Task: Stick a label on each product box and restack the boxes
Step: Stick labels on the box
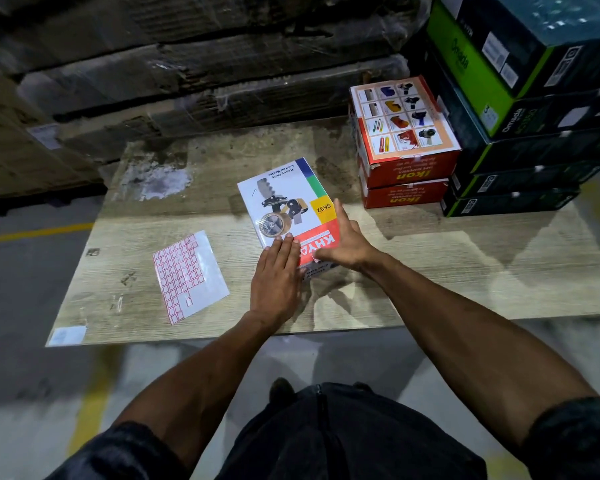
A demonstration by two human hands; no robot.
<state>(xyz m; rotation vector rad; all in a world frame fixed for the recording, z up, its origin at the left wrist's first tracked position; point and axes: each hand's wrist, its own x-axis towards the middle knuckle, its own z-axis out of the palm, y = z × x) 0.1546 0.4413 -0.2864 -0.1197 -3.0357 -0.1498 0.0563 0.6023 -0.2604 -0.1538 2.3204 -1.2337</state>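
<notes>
Product box (284,206), white with a picture of a tape dispenser and a red band along its near end, lies flat near the middle of the wooden board (465,271), turned a little askew to the board's edges. Both hands are on its near end. The left hand (278,271) lies palm down with straight fingers over the box's near left corner, holding nothing. The right hand (343,244) rests on the red band with its fingers spread and straight, the forefinger reaching up the box's right edge; it grips nothing either.

A label sheet (187,275), clear-backed with rows of small red-bordered stickers, lies flat on the board toward the near left corner, apart from the box. At the near left corner itself sits a small pale sticker (66,336). Toward the far right of the board two red boxes (406,161) are stacked one on the other, the top one showing a grid of product pictures. Just beside them, at the board's right edge, stands a taller stack of dark boxes with green trim (520,133). Behind the board's far edge rise wrapped brown cartons (187,64).
</notes>
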